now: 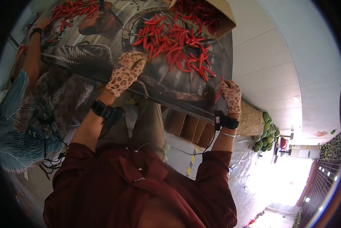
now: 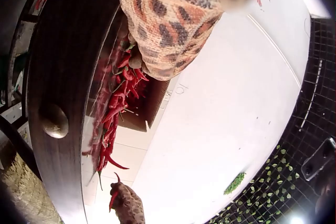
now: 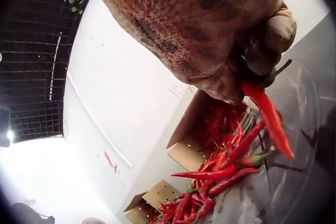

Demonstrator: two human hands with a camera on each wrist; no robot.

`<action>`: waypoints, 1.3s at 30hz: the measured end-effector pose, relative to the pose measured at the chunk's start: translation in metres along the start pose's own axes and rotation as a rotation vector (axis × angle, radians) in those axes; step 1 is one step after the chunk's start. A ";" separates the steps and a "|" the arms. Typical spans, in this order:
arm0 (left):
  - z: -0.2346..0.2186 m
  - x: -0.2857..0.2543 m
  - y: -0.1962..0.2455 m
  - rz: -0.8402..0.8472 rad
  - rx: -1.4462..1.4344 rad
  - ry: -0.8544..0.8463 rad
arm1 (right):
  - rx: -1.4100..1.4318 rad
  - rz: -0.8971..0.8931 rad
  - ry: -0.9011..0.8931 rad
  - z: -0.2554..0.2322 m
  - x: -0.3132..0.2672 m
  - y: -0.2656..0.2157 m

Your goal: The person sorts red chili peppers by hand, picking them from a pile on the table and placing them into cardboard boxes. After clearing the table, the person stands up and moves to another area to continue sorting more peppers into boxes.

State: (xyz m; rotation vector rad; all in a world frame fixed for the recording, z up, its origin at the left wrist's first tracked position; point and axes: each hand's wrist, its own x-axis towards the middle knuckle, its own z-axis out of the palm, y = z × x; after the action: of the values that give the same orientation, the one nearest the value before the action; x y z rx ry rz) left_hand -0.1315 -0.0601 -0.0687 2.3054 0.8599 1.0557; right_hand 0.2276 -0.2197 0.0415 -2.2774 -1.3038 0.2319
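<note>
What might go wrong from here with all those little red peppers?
Two things, perhaps. The right hand pinches a red chili near the edge of the table; if the fingers slip, it could drop to the floor. And the left hand is close beside a loose pile of chilies, so a careless sweep might scatter some of them.
</note>
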 end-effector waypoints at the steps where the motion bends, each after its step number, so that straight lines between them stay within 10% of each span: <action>1: 0.001 -0.001 0.000 0.000 -0.002 -0.002 | -0.002 0.002 0.000 -0.003 0.000 -0.003; 7: 0.018 -0.007 -0.020 -0.060 -0.305 0.034 | -0.106 -0.094 0.051 -0.004 0.019 -0.046; 12: -0.001 -0.003 -0.001 0.167 0.304 0.019 | -0.037 -0.212 -0.015 0.031 0.048 -0.039; 19: -0.009 0.001 0.009 0.168 0.238 0.033 | -0.436 -0.248 -0.152 0.034 0.033 -0.048; 39: 0.005 -0.002 -0.006 0.058 0.031 0.020 | -0.229 -0.221 -0.173 0.041 0.026 -0.049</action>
State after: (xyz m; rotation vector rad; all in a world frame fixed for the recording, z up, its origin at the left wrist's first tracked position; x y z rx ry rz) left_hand -0.1301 -0.0582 -0.0762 2.3622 0.8268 1.0989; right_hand 0.1881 -0.1634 0.0333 -2.3135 -1.7378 0.2161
